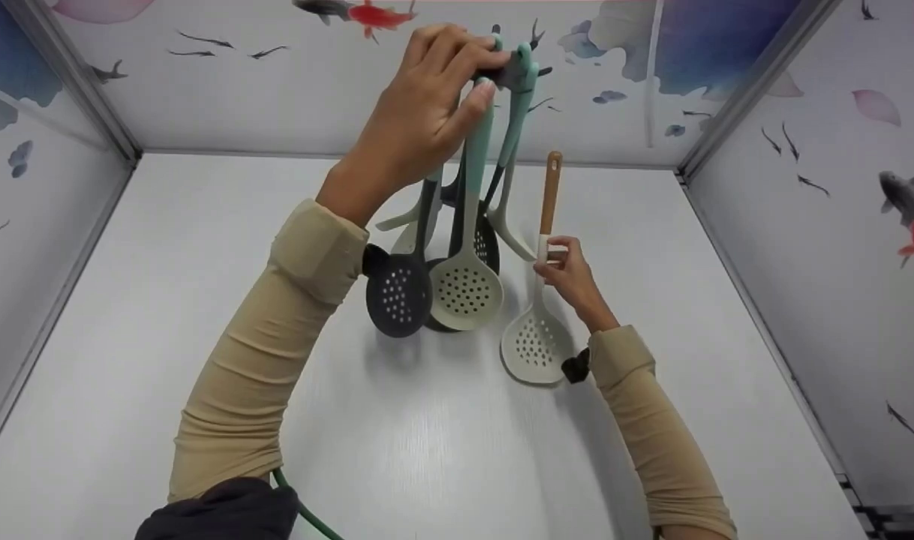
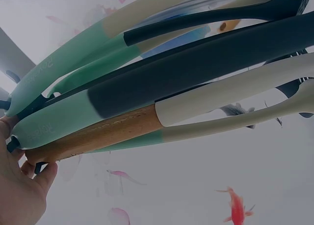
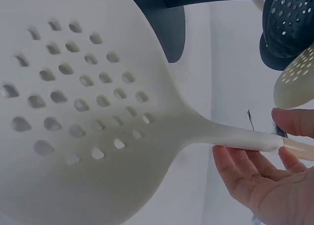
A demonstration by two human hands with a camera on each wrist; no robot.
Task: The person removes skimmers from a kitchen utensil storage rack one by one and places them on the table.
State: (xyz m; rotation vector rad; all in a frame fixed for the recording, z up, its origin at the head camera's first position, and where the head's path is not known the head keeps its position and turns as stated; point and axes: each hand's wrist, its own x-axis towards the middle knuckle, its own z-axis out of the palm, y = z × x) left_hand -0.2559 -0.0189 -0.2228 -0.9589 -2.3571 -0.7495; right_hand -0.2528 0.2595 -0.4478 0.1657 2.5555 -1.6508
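Grasping, with the left hand (image 1: 431, 97) raised before the back panel (image 1: 262, 97), the dark hub of a utensil rack (image 1: 513, 71), fingers bent over the top and thumb by a turquoise handle (image 1: 479, 142). Hanging below, in the head view: a dark skimmer (image 1: 398, 296) at the left, a cream skimmer (image 1: 468, 292) in front, more dark and pale utensils crowded behind. Pinching, with the right hand (image 1: 573, 281), the white neck of a wood-handled skimmer (image 1: 536, 349) just right of the cluster, perforated head down, wooden handle (image 1: 551, 191) up. Over the white worktop (image 1: 427, 450), though impossible to tell whether touching. Visible in the left wrist view, but not from the head: a second wooden handle (image 2: 98, 134) with a pale neck, lined up among turquoise ones close to the left thumb. Legible there as well: raised lettering on the turquoise grips, too faint to read in full. Clearest in the right wrist view: drop-shaped holes in the held skimmer, and right fingers curled beneath its neck, thumb just above, near the join of white and wood. Also in that view, farther off: a dark perforated head (image 3: 292, 23) and a dark flat blade (image 3: 162, 28).
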